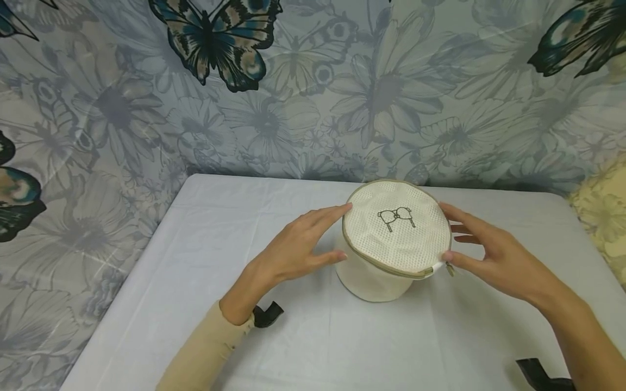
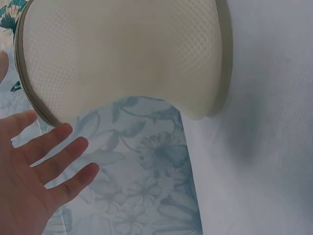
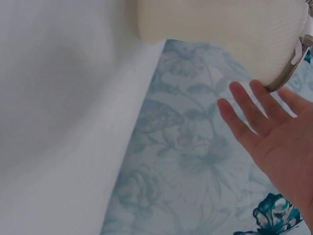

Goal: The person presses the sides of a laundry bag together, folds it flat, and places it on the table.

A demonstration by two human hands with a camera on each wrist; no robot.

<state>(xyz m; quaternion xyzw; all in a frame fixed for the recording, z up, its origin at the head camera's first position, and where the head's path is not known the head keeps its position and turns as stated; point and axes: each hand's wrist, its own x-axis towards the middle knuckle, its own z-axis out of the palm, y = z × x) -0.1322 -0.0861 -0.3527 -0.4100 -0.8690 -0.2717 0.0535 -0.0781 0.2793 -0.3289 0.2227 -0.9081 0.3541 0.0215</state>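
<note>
Hands flank a round cream mesh laundry bag [image 1: 391, 239] standing near the middle of the white tabletop [image 1: 195, 282] in the head view: the left hand [image 1: 298, 247] open with straight fingers at its left rim, the right hand [image 1: 494, 252] open with its thumb by the zipper pull [image 1: 447, 267]. Left wrist view shows the left hand [image 2: 34, 181] spread just beside the bag's mesh wall [image 2: 122, 54]. Right wrist view shows the right hand [image 3: 276, 134] open, fingertips [image 3: 259, 88] at the bag's taped edge [image 3: 288, 73], before the floral curtain [image 3: 195, 147].
</note>
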